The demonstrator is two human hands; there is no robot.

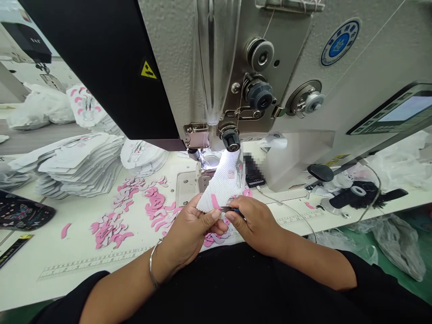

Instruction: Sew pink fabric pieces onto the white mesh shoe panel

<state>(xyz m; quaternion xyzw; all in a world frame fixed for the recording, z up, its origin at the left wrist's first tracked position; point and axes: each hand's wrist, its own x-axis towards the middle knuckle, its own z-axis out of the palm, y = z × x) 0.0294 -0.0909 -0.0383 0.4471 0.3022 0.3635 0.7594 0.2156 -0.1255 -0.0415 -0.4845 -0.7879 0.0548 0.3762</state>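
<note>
My left hand (192, 227) pinches the near edge of a white mesh fabric piece (222, 182) that carries a pink curved patch. The piece runs up under the lit needle area of a grey sewing machine (236, 81). My right hand (251, 218) is closed on a small dark-handled tool (229, 209), probably thread snips, with its tip at the fabric's near edge. A thin bangle sits on my left wrist.
Loose pink curved patches (135, 211) lie scattered on the white table (50, 256). Stacks of white cut pieces (77, 164) stand at the left. A dark printed piece (20, 213) is at the far left. Black parts and plastic bags (394, 238) lie at the right.
</note>
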